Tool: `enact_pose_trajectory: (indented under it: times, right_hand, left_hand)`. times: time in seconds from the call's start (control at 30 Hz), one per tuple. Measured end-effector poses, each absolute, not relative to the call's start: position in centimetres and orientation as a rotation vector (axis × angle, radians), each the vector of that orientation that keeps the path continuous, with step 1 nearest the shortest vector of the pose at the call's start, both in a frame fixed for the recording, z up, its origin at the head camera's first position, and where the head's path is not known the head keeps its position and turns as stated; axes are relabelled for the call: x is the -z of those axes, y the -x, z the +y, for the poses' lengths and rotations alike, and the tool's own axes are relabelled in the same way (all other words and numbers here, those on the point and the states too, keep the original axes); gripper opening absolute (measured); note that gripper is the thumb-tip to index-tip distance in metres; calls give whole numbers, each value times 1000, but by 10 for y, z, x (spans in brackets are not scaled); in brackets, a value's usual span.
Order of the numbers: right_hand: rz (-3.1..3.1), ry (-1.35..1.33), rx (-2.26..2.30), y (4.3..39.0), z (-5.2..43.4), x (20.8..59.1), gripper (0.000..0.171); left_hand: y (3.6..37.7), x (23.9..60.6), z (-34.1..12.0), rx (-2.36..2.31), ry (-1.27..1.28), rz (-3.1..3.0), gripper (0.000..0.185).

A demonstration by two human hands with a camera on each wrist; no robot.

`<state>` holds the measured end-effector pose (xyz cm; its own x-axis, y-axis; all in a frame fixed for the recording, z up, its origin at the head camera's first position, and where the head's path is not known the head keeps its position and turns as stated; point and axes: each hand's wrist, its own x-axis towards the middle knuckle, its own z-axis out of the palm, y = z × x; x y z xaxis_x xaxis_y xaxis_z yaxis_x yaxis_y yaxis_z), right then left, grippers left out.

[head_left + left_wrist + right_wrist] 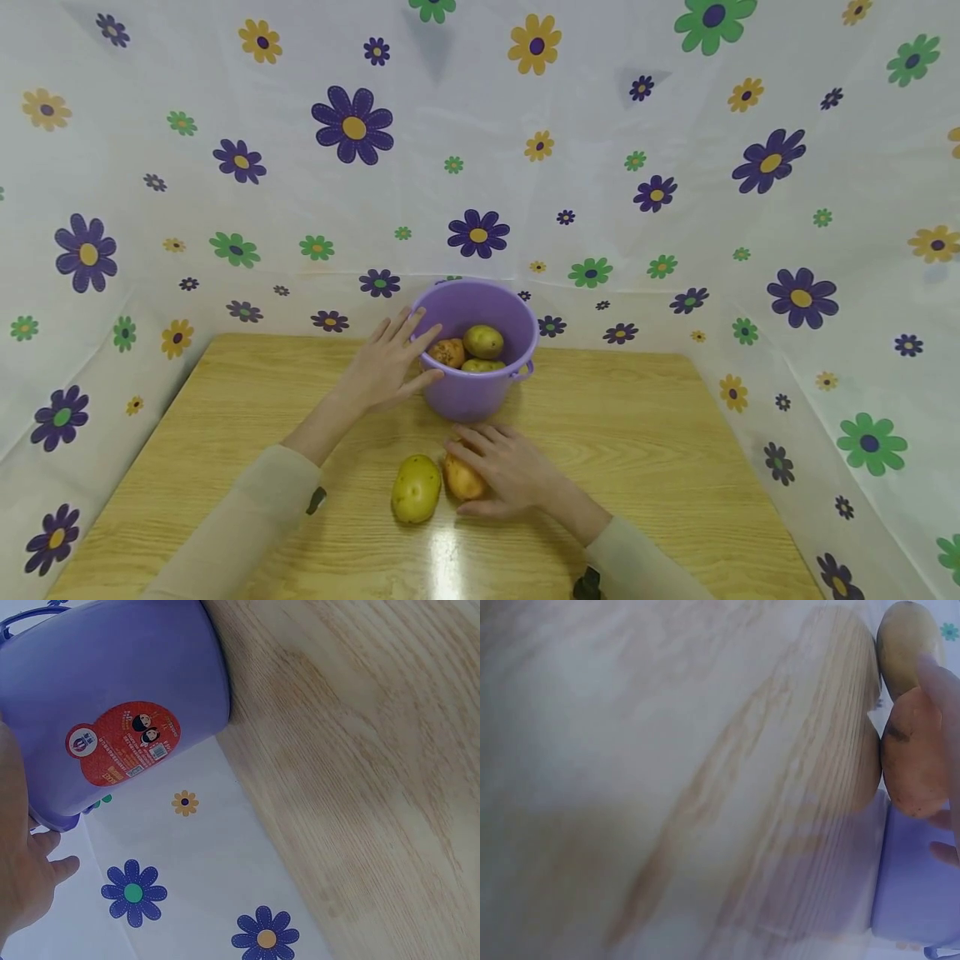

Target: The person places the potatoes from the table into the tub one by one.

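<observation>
Flower-printed sheeting rises behind our wooden table [637,433], where a purple bucket [472,392] holding potatoes [483,341] stands at the far edge. Our left hand [390,367] rests on the bucket's left wall, fingers nearly straight and gripping nothing. Just in front of the bucket, our right hand [504,468] curls over an orange-skinned potato [459,478], with a yellow-green potato [416,488] just beside it.

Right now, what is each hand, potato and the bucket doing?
Purple bucket: upright on the table, potatoes inside.
Left hand: fingers straight, touching the bucket's side.
Right hand: laid over the orange potato.
Yellow potato: lying loose on the table.
</observation>
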<state>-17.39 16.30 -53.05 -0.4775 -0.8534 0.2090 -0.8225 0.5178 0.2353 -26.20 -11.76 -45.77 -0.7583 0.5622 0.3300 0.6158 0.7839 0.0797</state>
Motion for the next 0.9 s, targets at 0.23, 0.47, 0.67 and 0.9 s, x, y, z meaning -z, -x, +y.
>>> enact_pose_trajectory:
  times: [0.23,0.47,0.67,0.9]
  right_hand:
    - [-2470,-1413,127,176,162,535,95]
    - [-2451,-1433,116,176,161,540,93]
    - [-2443,-1435,88,175,160,540,86]
    - [-2492,-1433,77,174,158,539,81]
  left_hand:
    - [261,456,-117,290,912,-2678,91]
    - [260,455,-117,267,908,-2664,87]
    - [260,455,-117,262,908,-2677,85]
    - [260,454,-118,272,908,-2692,82]
